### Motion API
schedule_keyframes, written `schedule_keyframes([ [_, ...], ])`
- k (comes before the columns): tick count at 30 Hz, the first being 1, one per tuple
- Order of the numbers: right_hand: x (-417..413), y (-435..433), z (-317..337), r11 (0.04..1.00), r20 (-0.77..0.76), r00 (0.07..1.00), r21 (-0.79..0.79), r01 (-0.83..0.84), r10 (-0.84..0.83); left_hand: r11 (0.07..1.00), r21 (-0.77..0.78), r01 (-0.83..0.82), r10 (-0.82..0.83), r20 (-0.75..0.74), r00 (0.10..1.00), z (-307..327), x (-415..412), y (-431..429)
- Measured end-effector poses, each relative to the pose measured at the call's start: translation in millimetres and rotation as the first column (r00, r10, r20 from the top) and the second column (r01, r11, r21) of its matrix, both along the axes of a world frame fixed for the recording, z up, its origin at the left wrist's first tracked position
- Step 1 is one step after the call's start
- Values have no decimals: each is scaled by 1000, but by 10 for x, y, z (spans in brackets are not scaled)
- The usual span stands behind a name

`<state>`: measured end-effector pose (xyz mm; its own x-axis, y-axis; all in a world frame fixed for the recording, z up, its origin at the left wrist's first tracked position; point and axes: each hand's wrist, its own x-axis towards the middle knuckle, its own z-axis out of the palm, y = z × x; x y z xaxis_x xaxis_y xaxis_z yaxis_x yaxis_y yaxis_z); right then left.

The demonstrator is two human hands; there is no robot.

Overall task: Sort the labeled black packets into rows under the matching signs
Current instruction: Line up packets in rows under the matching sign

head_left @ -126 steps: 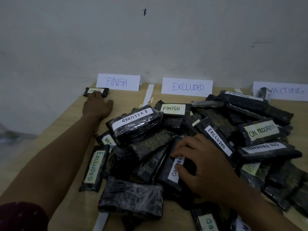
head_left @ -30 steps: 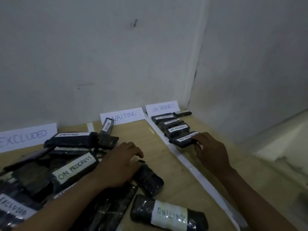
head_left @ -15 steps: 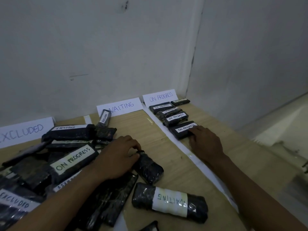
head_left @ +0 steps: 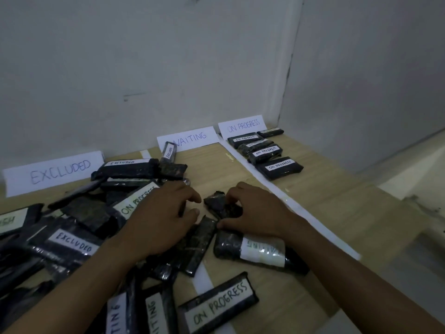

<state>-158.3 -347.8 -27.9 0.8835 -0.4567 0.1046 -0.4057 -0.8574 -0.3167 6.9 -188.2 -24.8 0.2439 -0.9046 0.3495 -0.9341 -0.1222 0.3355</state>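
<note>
A small black packet (head_left: 218, 204) with no label showing lies on the wooden table (head_left: 325, 196) between my hands. My right hand (head_left: 256, 213) curls its fingers and thumb around the packet's right end. My left hand (head_left: 163, 213) rests on the edge of the pile (head_left: 79, 222), fingers apart, its fingertips just left of the packet. Three signs lean on the wall: EXCLUDED (head_left: 60, 171), WAITING (head_left: 190, 138) and ON PROGRESS (head_left: 243, 125). Several packets form a row under ON PROGRESS, the nearest (head_left: 279, 167) lying flat.
A packet marked WAITING (head_left: 260, 249) lies under my right wrist, and one marked ON PROGRESS (head_left: 216, 304) sits near the front edge. A white paper strip (head_left: 313, 218) divides the WAITING and ON PROGRESS columns. Walls meet in a corner behind the signs; the table edge runs along the right.
My right hand has left the nearest ON PROGRESS packet in the row and come back to the middle onto the small packet. My left hand has eased off that packet.
</note>
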Motion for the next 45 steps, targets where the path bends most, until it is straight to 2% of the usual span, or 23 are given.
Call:
schedule_keyframes([
  [2,84,46,-51,998,2,999,37,44,-44,1000,17,-13,13,3,1000,-94,38,135],
  [6,130,67,-87,937,127,975,324,132,-181,1000,24,1,0,-33,999,-216,106,274],
  [7,132,92,-56,882,177,953,449,143,-245,1000,15,-4,5,-50,999,-221,113,277],
  [8,139,113,-25,782,220,919,609,133,-328,1000,3,-12,12,-68,998,-227,120,273],
  [10,160,161,30,476,244,837,879,22,-490,1000,-22,-20,18,-88,996,-240,128,261],
  [11,164,164,40,389,251,811,921,-32,-529,999,-26,-21,18,-91,996,-248,130,257],
  [14,174,152,31,377,301,794,921,-98,-529,999,-32,-18,16,-82,996,-265,132,259],
  [20,307,106,32,219,326,811,944,-248,-486,999,-41,-15,10,-107,994,-251,118,271],
  [23,327,73,27,233,344,823,936,-263,-451,999,-40,-14,10,-109,994,-258,120,283],
  [29,250,16,-1,345,391,793,906,-244,-466,999,-40,-11,7,-110,994,-245,105,282],
  [39,223,-16,-37,316,413,725,908,-276,-551,999,-38,-19,14,-121,993,-249,111,290],
  [42,252,-33,-17,340,410,720,906,-252,-560,999,-37,-15,11,-118,993,-248,118,292],
  [45,339,-160,47,377,402,673,906,-193,-621,999,-48,-13,7,-124,992,-252,124,292],
])
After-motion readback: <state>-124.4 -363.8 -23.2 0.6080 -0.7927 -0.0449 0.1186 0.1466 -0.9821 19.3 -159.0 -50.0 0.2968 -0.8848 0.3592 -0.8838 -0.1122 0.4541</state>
